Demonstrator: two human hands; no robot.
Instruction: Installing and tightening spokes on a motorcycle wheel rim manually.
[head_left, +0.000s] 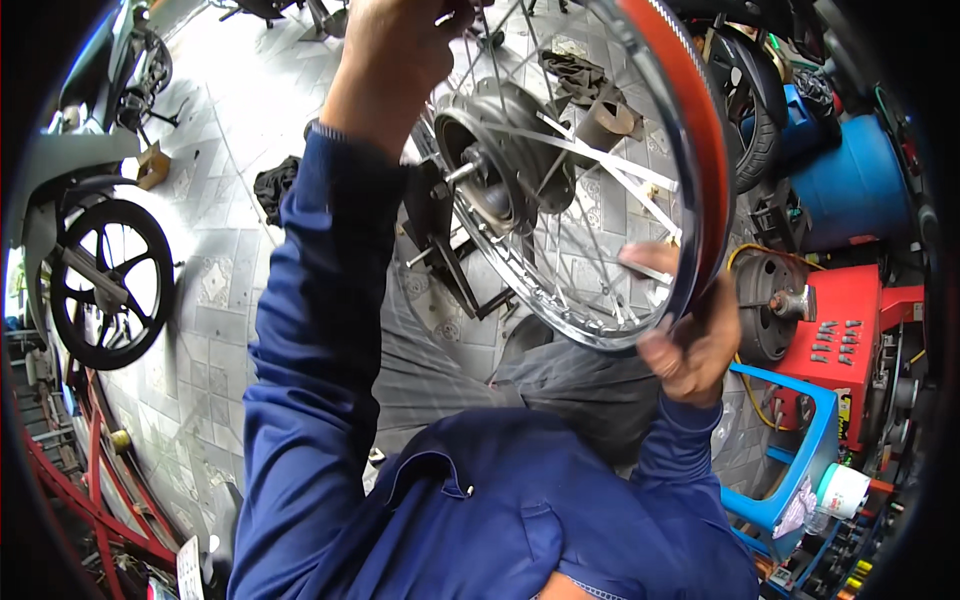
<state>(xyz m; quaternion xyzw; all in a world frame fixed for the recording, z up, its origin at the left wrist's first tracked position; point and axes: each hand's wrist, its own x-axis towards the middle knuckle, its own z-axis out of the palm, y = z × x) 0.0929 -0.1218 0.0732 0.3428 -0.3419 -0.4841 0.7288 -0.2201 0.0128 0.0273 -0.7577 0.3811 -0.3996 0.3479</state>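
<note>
A spoked motorcycle wheel rim [590, 335] stands tilted in front of me, with a red-orange band [708, 130] around its outer side. In its middle sits a grey drum hub [505, 165] with an axle sticking out. My right hand [700, 345] grips the rim at its lower right, one finger reaching in among the spokes [565, 265]. Up at the top edge, my left hand [405, 65] is bent with fingers closed near the upper spokes. The picture's edge cuts it off, so what it pinches is hidden. Beneath the hub is a dark metal stand [440, 235].
On the right are a red machine [830, 345] carrying several small metal parts, a blue plastic stool [825, 425] and a blue drum [855, 185]. A motorcycle wheel [112, 285] stands at left, above red metal bars [95, 470]. Dark rags [275, 190] lie on the tiles.
</note>
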